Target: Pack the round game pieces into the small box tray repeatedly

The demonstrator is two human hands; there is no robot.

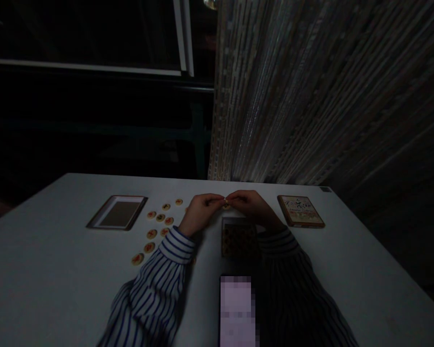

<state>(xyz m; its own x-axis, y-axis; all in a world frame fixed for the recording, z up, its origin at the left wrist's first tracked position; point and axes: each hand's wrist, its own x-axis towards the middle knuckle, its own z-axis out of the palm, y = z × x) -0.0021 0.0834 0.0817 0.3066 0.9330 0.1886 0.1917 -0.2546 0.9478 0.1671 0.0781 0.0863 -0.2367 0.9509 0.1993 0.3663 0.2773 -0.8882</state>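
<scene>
My left hand [200, 211] and my right hand [249, 206] meet over the middle of the table, both closed in a pinch. At their fingertips is a round, pale Chinese chess piece [226, 206] with a dark character; its edges are partly covered by the fingers. Just in front of my right hand is an open rectangular box [222, 236] with dim rows of round pieces inside. Left of my left wrist several loose chess pieces lie flat, among them a red-marked piece [138, 259] and a dark-marked piece [160, 218].
An open tray-like box part [133, 222] lies at the left, and a flat case with a printed cover [304, 210] at the right. A phone with a lit screen [237, 308] is at the near edge. Strands of a string curtain [260, 96] hang behind the white table [58, 270].
</scene>
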